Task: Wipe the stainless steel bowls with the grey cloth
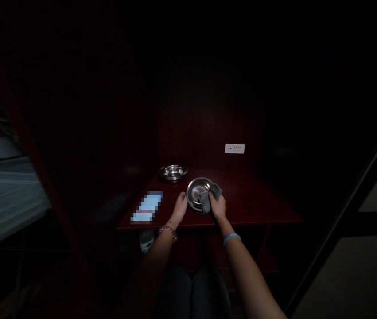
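Observation:
A round steel dish (195,193) is tilted up off the dark red table (258,204), near its front edge. My left hand (179,208) is closed on the dish's left rim. My right hand (217,205) is closed on a grey cloth (208,197) that lies over the dish's right side and inner face. A second steel dish (172,172) lies flat on the table behind and to the left, apart from both hands.
A pixelated light-blue flat object (147,206) lies on the table's left front. A white socket panel (235,148) is on the back wall. A small pale container (146,240) shows below the table edge. The surroundings are very dark.

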Tool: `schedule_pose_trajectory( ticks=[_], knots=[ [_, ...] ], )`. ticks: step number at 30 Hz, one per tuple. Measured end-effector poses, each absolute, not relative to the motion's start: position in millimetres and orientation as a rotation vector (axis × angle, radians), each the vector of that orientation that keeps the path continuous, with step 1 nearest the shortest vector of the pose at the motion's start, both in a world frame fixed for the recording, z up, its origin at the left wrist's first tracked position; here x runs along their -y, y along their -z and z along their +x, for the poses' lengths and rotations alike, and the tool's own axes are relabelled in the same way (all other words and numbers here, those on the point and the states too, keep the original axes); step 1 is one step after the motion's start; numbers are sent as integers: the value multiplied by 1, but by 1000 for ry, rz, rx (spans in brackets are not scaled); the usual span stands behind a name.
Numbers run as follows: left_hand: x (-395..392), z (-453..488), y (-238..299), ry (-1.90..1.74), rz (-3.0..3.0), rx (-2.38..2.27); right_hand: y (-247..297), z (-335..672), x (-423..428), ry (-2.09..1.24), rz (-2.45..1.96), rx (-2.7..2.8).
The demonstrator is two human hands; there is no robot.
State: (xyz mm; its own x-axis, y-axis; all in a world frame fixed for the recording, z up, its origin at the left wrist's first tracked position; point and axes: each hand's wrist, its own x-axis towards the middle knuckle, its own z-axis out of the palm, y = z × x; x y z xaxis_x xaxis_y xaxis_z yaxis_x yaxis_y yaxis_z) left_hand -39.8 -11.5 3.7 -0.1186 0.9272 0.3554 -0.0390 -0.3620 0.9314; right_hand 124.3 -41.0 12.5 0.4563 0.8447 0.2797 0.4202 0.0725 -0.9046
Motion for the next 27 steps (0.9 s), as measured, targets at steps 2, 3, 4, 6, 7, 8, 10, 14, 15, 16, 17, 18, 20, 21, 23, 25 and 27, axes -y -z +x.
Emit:
schedule_pose_trajectory(
  ticks=[2,3,4,6,7,8,10,14,15,16,17,18,20,21,23,25,27],
  knots=[
    [12,-40,-4,-1602,1386,-1047,-13,124,41,-453,-1541,1149],
    [12,-40,-5,-1610,1388,-1050,-13,124,41,-450,-1536,1150],
    [12,-39,-5,-1617,1386,-1053,-13,124,41,-447,-1531,1151],
    [12,-39,-5,-1619,1375,-1058,-13,124,42,-441,-1522,1147],
    [12,-39,-5,-1615,1369,-1059,-13,124,42,-438,-1519,1145],
    [13,-38,-5,-1609,1365,-1059,-13,124,42,-437,-1518,1143],
    [13,-38,-5,-1594,1364,-1059,-13,124,42,-438,-1523,1143],
    [11,-39,-4,-1585,1367,-1055,-13,124,42,-440,-1542,1147],
    [11,-39,-3,-1590,1366,-1054,-13,124,41,-442,-1544,1150],
    [10,-39,-3,-1596,1365,-1054,-13,124,41,-445,-1545,1153],
    [10,-39,-3,-1601,1364,-1055,-12,124,40,-447,-1544,1156],
    [10,-39,-2,-1604,1364,-1054,-12,125,40,-448,-1541,1158],
    [9,-40,-2,-1605,1366,-1048,-11,125,39,-446,-1533,1160],
    [9,-40,-1,-1606,1368,-1044,-10,125,38,-444,-1527,1160],
    [9,-40,-1,-1604,1374,-1039,-9,126,37,-441,-1520,1156],
    [7,-40,0,-1597,1377,-1039,-8,126,36,-439,-1522,1153],
    [6,-41,1,-1595,1376,-1041,-7,126,35,-438,-1526,1153]
  ],
)
